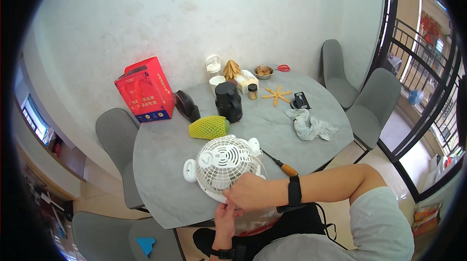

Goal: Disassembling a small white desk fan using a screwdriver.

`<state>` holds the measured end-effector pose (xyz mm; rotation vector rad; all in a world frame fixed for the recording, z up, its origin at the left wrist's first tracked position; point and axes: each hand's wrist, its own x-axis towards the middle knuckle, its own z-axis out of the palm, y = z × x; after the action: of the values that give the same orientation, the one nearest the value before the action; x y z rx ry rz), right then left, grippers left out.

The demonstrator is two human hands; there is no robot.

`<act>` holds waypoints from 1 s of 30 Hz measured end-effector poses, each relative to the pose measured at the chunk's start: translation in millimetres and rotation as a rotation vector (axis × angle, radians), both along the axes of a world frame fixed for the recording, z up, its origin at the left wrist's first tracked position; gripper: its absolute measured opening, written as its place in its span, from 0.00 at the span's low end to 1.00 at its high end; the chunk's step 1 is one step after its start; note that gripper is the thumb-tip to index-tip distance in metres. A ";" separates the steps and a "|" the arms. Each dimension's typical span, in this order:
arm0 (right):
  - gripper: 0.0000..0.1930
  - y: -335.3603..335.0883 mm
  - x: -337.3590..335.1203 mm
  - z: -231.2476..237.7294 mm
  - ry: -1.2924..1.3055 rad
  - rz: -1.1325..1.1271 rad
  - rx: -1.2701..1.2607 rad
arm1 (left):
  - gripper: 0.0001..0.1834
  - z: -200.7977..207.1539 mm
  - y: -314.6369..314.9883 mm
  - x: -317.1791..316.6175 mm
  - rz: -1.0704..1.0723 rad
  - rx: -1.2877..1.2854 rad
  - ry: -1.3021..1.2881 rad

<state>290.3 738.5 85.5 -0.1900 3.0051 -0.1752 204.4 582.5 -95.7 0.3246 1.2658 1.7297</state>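
Observation:
A small white electric fan (214, 168), with a round grille and knob-like side pieces, lies on the grey table (160, 188) near its front edge. My right hand (253, 193) reaches across to the fan's near rim, fingers closed; what they pinch is hidden. Just below, my left hand (225, 222) meets the right fingertips at the table edge. Its fingers are drawn together around something too small to name. A screwdriver (288, 169) with an orange-and-black handle rests right of the fan. Behind the fan is a green fruit in a yellow foam net (208, 127).
A black kettle (228, 102), tissue box (247, 82), small jar (252, 91) and metal bowl (263, 72) stand farther back. Right of them lie a wooden star-shaped trivet (277, 96) and a pale cloth (311, 125). A red box (148, 90) is at left; grey chairs (377, 102) surround the table.

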 end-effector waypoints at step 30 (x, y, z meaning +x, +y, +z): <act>0.15 -6.9 -6.0 7.6 0.003 0.047 0.043 | 0.19 11.9 4.2 9.5 0.005 0.060 -0.077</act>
<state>284.4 731.7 93.1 -0.2562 3.0008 -0.1054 213.9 586.7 -83.8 0.2867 1.1619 1.7704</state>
